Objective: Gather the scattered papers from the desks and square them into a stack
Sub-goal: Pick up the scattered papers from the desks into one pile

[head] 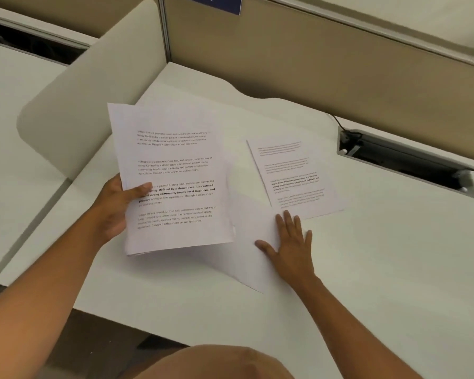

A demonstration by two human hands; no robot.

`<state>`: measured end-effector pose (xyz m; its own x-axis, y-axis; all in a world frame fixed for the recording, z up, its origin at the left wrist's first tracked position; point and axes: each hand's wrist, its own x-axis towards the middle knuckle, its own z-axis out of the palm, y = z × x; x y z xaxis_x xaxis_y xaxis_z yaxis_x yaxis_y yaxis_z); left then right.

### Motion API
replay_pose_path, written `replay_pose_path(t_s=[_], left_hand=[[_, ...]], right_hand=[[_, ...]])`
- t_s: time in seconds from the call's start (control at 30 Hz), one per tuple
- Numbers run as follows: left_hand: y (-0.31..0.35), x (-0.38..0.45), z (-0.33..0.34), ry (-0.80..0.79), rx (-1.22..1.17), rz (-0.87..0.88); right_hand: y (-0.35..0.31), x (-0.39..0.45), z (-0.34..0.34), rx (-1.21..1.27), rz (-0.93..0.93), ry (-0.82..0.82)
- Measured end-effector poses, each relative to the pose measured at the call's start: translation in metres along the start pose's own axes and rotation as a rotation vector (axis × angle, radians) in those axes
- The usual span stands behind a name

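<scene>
A white desk (367,255) fills most of the view, seen from above by the person working at it. A tan partition wall (312,64) runs along its far side, and a rounded cream divider panel (93,91) stands at its left edge, separating it from the neighbouring desk (11,119). A blue sign (216,2) hangs at the top of the partition, its text cut off. On the far right of the desk, a rectangular cable opening (408,162) with a dark interior is set into the surface, with a thin black cable (337,121) running into it.

The left hand (118,206) grips a stack of printed papers (173,181) by its left edge, thumb pressed on the top page and fingers hidden underneath. The stack is lifted above the desk left of centre, tilted, with its sheets slightly uneven at the near edge.

A blank sheet (246,258) lies flat on the desk just right of the held stack. The right hand (290,247) rests on it palm down, fingers spread and flat, grasping nothing. Just beyond the fingertips lies a single printed sheet (293,176), flat on the desk and turned slightly, its near edge touching or overlapping the blank sheet.
</scene>
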<state>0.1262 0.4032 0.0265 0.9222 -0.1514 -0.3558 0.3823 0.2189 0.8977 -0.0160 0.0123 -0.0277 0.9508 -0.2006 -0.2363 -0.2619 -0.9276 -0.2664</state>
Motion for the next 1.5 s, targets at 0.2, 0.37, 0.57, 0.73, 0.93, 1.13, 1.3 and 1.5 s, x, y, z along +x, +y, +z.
replay_pose_path(t_s=[0.2,0.37,0.57,0.73,0.93,1.13,1.3,1.5], left_hand=[[-0.005,0.01,0.004,-0.055,0.018,-0.032],[-0.009,0.011,0.004,-0.056,0.039,-0.045],[-0.009,0.005,0.003,-0.058,0.042,-0.039],[-0.002,0.0,0.006,-0.051,0.025,-0.01],[0.008,-0.002,0.014,-0.08,0.001,0.024],[0.005,0.008,0.038,-0.146,-0.02,0.047],[-0.013,0.016,0.071,-0.212,0.006,0.005],[-0.035,0.013,0.111,-0.233,0.052,-0.054]], right_hand=[[0.014,-0.008,-0.014,0.016,0.062,0.096],[-0.004,-0.023,-0.005,0.1,-0.42,-0.15],[-0.012,-0.026,0.002,0.041,-0.378,-0.03],[-0.017,-0.029,-0.009,0.106,-0.299,0.186],[-0.005,-0.028,-0.049,0.695,0.149,0.188],[0.057,-0.004,-0.109,1.418,0.54,0.222],[0.086,0.021,-0.106,1.423,0.637,0.265],[0.106,0.047,-0.097,1.103,0.684,0.266]])
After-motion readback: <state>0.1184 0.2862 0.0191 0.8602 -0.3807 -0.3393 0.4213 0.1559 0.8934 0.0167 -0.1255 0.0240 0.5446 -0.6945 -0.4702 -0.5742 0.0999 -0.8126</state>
